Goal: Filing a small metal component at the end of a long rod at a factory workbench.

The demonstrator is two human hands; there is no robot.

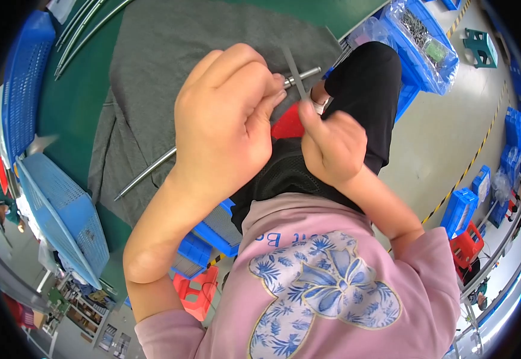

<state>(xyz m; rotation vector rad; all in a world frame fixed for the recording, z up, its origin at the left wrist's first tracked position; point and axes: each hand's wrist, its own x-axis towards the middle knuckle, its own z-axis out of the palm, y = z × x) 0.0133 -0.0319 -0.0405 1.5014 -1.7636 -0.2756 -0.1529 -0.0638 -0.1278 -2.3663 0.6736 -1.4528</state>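
My left hand (224,113) is closed, its thumb and fingers pinching a slim silver metal rod (308,73) whose stepped end sticks out to the right. A longer length of metal rod (147,173) shows on the other side of that wrist, over the grey cloth (153,60); the hand hides whether both parts are one piece. Between the thumb and curled fingers of my right hand (335,146) is a thin flat grey strip (293,67), blurred by motion. It crosses the rod's end at a steep angle, and I cannot tell whether they touch.
Several curved metal rods (84,36) lie at the far left of the green table (63,116). Blue baskets (63,209) line its left edge. A blue bin (419,30) holds bagged small metal parts at the upper right. A red stool (197,293) stands below my left elbow.
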